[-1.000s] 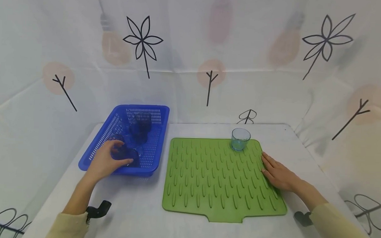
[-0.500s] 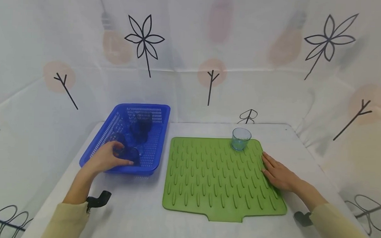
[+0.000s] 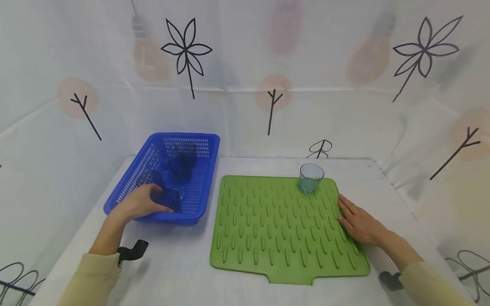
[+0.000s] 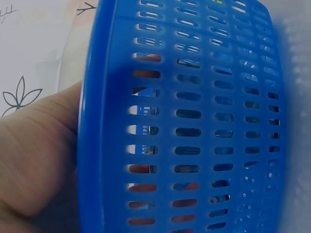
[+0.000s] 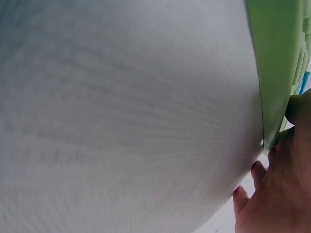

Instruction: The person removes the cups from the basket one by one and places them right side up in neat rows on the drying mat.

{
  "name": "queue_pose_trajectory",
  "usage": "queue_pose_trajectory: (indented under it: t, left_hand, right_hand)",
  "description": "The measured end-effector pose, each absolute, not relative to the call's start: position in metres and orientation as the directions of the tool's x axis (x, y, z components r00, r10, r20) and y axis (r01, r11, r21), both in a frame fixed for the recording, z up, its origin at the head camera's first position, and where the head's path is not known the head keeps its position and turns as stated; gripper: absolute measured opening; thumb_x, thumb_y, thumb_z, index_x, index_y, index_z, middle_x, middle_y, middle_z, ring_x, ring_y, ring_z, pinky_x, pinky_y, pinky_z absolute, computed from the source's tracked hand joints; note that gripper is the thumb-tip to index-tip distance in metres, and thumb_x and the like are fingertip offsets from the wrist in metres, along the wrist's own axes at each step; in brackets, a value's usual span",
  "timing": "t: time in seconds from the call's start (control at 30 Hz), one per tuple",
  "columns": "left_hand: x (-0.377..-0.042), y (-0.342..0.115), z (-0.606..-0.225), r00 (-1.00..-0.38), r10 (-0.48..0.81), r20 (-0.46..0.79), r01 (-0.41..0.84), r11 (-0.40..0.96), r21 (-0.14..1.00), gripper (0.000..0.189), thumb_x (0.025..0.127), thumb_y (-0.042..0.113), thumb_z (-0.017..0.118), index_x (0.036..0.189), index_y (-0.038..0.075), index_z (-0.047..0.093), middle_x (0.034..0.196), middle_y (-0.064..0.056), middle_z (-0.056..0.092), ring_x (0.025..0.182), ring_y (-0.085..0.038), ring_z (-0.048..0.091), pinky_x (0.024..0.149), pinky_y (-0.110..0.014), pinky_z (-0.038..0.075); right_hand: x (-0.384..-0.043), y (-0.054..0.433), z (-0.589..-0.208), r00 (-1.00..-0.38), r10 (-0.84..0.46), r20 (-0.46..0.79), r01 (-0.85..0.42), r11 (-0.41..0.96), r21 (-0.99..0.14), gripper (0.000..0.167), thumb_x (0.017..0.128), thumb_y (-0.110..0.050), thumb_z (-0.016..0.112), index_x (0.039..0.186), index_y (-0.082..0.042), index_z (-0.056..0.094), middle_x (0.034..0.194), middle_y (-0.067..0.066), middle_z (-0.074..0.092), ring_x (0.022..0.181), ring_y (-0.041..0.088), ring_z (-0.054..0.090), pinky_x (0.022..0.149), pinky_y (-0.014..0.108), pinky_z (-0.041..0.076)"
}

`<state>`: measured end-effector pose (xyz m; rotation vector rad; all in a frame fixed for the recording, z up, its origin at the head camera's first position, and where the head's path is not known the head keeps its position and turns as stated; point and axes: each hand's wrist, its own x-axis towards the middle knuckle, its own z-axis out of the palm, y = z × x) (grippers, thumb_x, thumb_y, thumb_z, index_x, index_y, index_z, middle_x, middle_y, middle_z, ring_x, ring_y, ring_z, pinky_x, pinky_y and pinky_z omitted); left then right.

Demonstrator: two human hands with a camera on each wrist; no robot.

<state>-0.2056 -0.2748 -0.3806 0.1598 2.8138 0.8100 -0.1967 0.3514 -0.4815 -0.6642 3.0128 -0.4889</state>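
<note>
My left hand (image 3: 139, 202) reaches over the near side of a blue plastic basket (image 3: 210, 179). Its thumb and fingers curve round a clear drinking glass (image 3: 171, 199) inside. Through the slots of the basket wall (image 4: 194, 141), the left wrist view gives only bits of fingers and glass. Flat on the right edge of a green drying mat (image 3: 266, 226) rests my right hand (image 3: 360, 223), fingers straight. A clear bluish glass (image 3: 310, 178) stands upright at the mat's back right corner.
Several more glasses (image 3: 181, 162) sit deeper in the basket, dim against the blue. A white table (image 3: 176, 267) carries everything, and a printed white curtain (image 3: 238, 116) hangs behind and at both sides.
My left hand has sunk a little lower into the basket and closed in round the glass. The right hand stays in place on the mat, and the view has shifted slightly.
</note>
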Motion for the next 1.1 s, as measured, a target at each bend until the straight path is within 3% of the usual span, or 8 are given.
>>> queue_pose_trajectory:
  t: [0.1, 0.17, 0.3, 0.43, 0.63, 0.7, 0.83, 1.1]
  left_hand:
    - [-0.206, -0.275, -0.382, -0.973, 0.168, -0.155, 0.062, 0.847, 0.527, 0.089, 0.079, 0.045, 0.087, 0.137, -0.013, 0.052, 0.137, -0.033, 0.056, 0.128, -0.051, 0.05, 0.105, -0.066, 0.043]
    - [-0.207, -0.275, -0.382, -0.975, 0.173, -0.142, 0.076, 0.851, 0.519, 0.088, 0.079, 0.047, 0.087, 0.136, -0.012, 0.054, 0.135, -0.033, 0.058, 0.128, -0.051, 0.051, 0.105, -0.066, 0.044]
    - [-0.209, -0.277, -0.384, -0.973, 0.204, -0.105, 0.128, 0.863, 0.489, 0.088, 0.078, 0.05, 0.086, 0.132, -0.012, 0.057, 0.131, -0.032, 0.061, 0.125, -0.05, 0.054, 0.103, -0.065, 0.046]
    - [-0.21, -0.28, -0.387, -0.969, 0.241, -0.059, 0.186, 0.862, 0.472, 0.088, 0.078, 0.053, 0.085, 0.131, -0.012, 0.059, 0.129, -0.03, 0.063, 0.122, -0.048, 0.058, 0.101, -0.063, 0.048]
    - [-0.208, -0.285, -0.388, -0.963, 0.271, -0.002, 0.233, 0.83, 0.506, 0.087, 0.08, 0.053, 0.084, 0.134, -0.01, 0.058, 0.13, -0.028, 0.064, 0.122, -0.047, 0.059, 0.101, -0.064, 0.048]
    - [-0.207, -0.286, -0.387, -0.962, 0.273, 0.011, 0.238, 0.819, 0.521, 0.087, 0.081, 0.053, 0.084, 0.136, -0.008, 0.058, 0.131, -0.027, 0.064, 0.123, -0.046, 0.059, 0.101, -0.065, 0.048]
    - [-0.207, -0.288, -0.386, -0.961, 0.276, 0.031, 0.247, 0.801, 0.545, 0.086, 0.082, 0.053, 0.082, 0.139, -0.006, 0.056, 0.133, -0.025, 0.063, 0.124, -0.045, 0.058, 0.101, -0.065, 0.048]
    - [-0.205, -0.287, -0.382, -0.963, 0.265, 0.054, 0.247, 0.782, 0.572, 0.086, 0.084, 0.054, 0.081, 0.143, -0.002, 0.053, 0.135, -0.023, 0.063, 0.124, -0.044, 0.059, 0.101, -0.065, 0.049]
  right_hand:
    - [-0.197, 0.353, -0.484, -0.906, -0.421, 0.051, -0.416, 0.857, -0.303, 0.06, 0.109, -0.021, 0.045, 0.15, 0.02, 0.028, 0.159, 0.037, 0.023, 0.144, 0.056, 0.026, 0.118, 0.063, 0.024]
    - [-0.198, 0.355, -0.485, -0.903, -0.424, 0.068, -0.423, 0.852, -0.308, 0.061, 0.109, -0.022, 0.045, 0.151, 0.019, 0.028, 0.159, 0.037, 0.024, 0.144, 0.055, 0.026, 0.124, 0.053, 0.018]
    - [-0.199, 0.359, -0.49, -0.891, -0.442, 0.107, -0.453, 0.838, -0.305, 0.06, 0.11, -0.024, 0.044, 0.151, 0.017, 0.029, 0.159, 0.036, 0.027, 0.144, 0.054, 0.028, 0.124, 0.049, 0.02]
    - [-0.202, 0.361, -0.494, -0.894, -0.442, 0.08, -0.444, 0.844, -0.3, 0.062, 0.111, -0.026, 0.042, 0.152, 0.018, 0.026, 0.16, 0.035, 0.024, 0.146, 0.053, 0.026, 0.114, 0.063, 0.029]
    - [-0.203, 0.362, -0.495, -0.896, -0.44, 0.063, -0.437, 0.848, -0.301, 0.062, 0.111, -0.027, 0.041, 0.153, 0.017, 0.026, 0.161, 0.034, 0.023, 0.146, 0.053, 0.026, 0.114, 0.063, 0.029]
    - [-0.203, 0.363, -0.496, -0.895, -0.439, 0.085, -0.443, 0.844, -0.302, 0.062, 0.111, -0.027, 0.041, 0.152, 0.016, 0.027, 0.161, 0.034, 0.025, 0.146, 0.052, 0.027, 0.123, 0.052, 0.023]
    - [-0.202, 0.363, -0.495, -0.89, -0.443, 0.106, -0.454, 0.839, -0.3, 0.061, 0.111, -0.027, 0.041, 0.153, 0.016, 0.027, 0.16, 0.034, 0.026, 0.148, 0.049, 0.026, 0.126, 0.032, 0.009]
    - [-0.198, 0.358, -0.487, -0.889, -0.45, 0.091, -0.454, 0.835, -0.312, 0.06, 0.11, -0.022, 0.043, 0.149, 0.02, 0.028, 0.157, 0.039, 0.025, 0.145, 0.054, 0.025, 0.118, 0.062, 0.025]
